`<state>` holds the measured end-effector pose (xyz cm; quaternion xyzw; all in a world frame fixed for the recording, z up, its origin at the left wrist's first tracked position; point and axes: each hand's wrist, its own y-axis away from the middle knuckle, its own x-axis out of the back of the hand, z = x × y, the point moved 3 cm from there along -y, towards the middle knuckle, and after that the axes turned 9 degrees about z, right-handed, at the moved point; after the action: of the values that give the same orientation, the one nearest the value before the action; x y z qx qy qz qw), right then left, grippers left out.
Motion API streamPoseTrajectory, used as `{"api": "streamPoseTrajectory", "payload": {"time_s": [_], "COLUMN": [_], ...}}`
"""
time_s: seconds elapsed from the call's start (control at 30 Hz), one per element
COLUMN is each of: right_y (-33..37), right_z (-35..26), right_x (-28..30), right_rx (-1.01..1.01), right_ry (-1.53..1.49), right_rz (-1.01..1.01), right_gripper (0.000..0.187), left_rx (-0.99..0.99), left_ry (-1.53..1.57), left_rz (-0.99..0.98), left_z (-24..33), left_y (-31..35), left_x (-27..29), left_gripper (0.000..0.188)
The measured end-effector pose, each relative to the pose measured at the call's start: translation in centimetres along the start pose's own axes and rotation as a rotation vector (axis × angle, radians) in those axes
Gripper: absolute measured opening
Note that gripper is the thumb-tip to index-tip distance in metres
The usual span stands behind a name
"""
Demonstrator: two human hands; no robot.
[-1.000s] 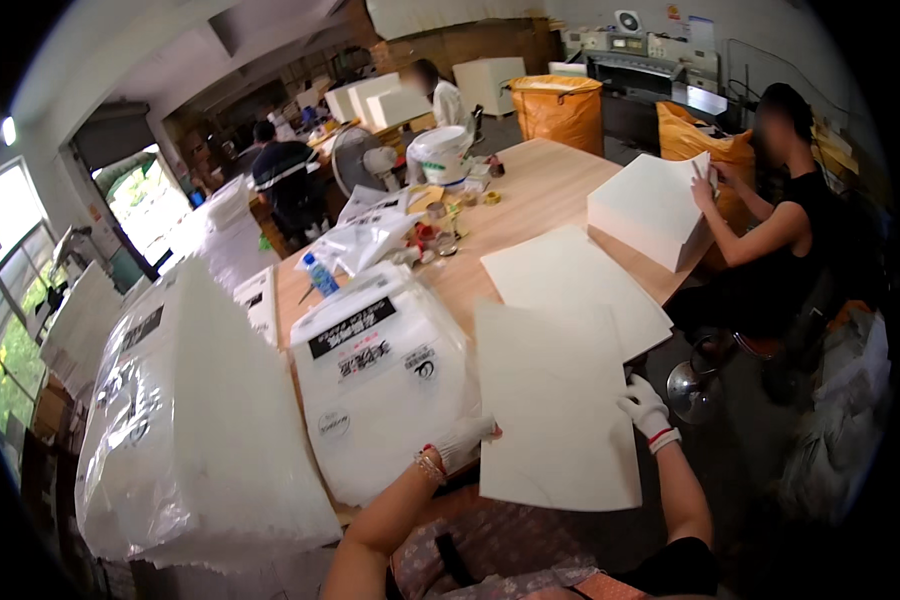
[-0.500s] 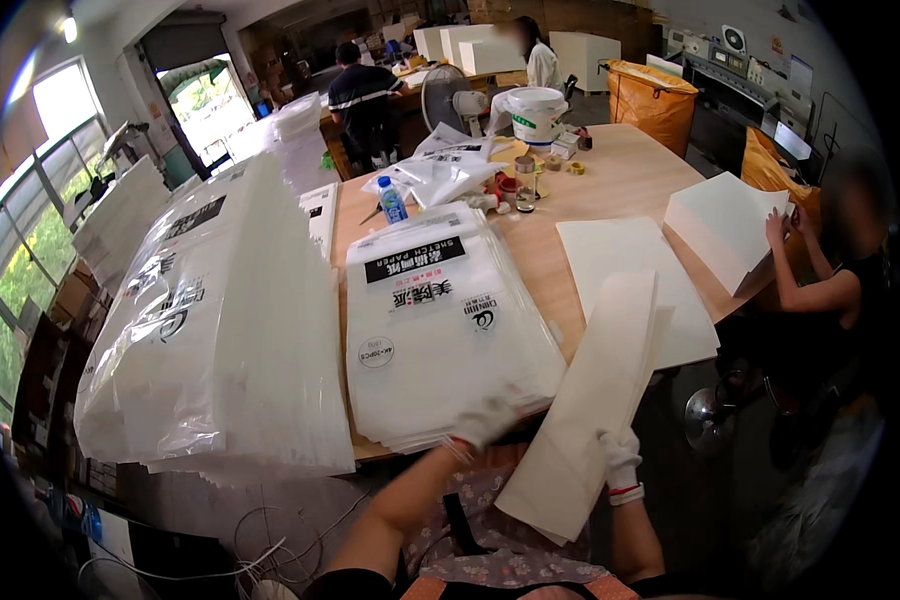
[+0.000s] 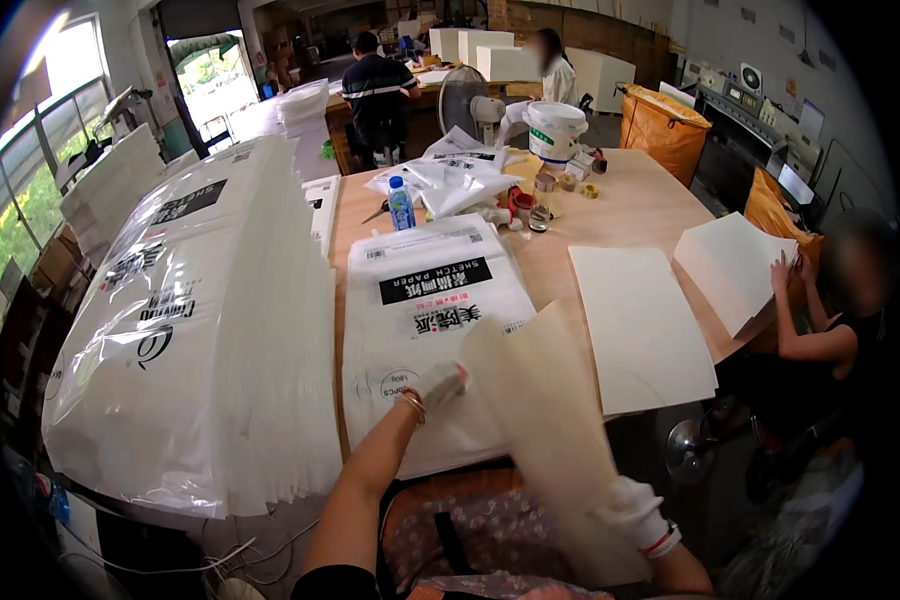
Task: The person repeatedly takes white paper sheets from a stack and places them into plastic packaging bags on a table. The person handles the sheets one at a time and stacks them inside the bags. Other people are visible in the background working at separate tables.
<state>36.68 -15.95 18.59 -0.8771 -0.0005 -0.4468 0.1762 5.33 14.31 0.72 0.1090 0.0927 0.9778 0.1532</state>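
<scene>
A rolled-over length of cream paper (image 3: 535,400) slants across the front of the table. My right hand (image 3: 632,512), in a white glove, grips its lower right edge. The paper's upper left part lies over a stack of clear plastic bags (image 3: 425,255) with black print. My left hand (image 3: 444,388), gloved too, is over the near part of that stack, close to the paper's left edge. Motion blurs its fingers, so their pose does not show clearly. To the right of the paper lies a flat stack of white sheets (image 3: 645,330).
A larger heap of printed plastic bags (image 3: 190,330) fills the left side. Behind are a water bottle (image 3: 401,204), a glass jar (image 3: 542,203), tape rolls (image 3: 590,191) and a white bucket (image 3: 555,130). At right a co-worker (image 3: 820,335) handles white sheets (image 3: 732,270).
The paper has swung left over the bag stack, its lower end blurred. My left hand has risen onto the bags; my right hand has moved down, still on the paper. The view has shifted slightly.
</scene>
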Motion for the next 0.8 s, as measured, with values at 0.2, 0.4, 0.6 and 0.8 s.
{"api": "streamPoseTrajectory", "payload": {"time_s": [0.2,0.4,0.6,0.8], "right_y": [-0.5,-1.9,-3.7,-6.5], "right_z": [0.1,-1.9,1.9,6.6], "right_x": [-4.5,-2.3,-4.2,-6.7], "right_rx": [-0.248,-0.136,-0.378,-0.515], "right_ry": [0.03,0.023,0.009,0.34], "right_rz": [-0.34,-0.29,0.055,0.569], "right_gripper": [0.035,0.035,0.045,0.074], "left_rx": [-0.188,-0.5,-0.599,-0.583], "left_ry": [0.777,-0.277,-0.48,-0.756], "left_rz": [-0.079,-0.06,-0.253,0.013], "left_z": [19.4,23.9,18.6,11.9], "left_y": [-1.6,4.0,17.8,18.8], "left_x": [2.8,-2.6,-16.8,-13.6], "left_gripper": [0.019,0.025,0.05,0.053]}}
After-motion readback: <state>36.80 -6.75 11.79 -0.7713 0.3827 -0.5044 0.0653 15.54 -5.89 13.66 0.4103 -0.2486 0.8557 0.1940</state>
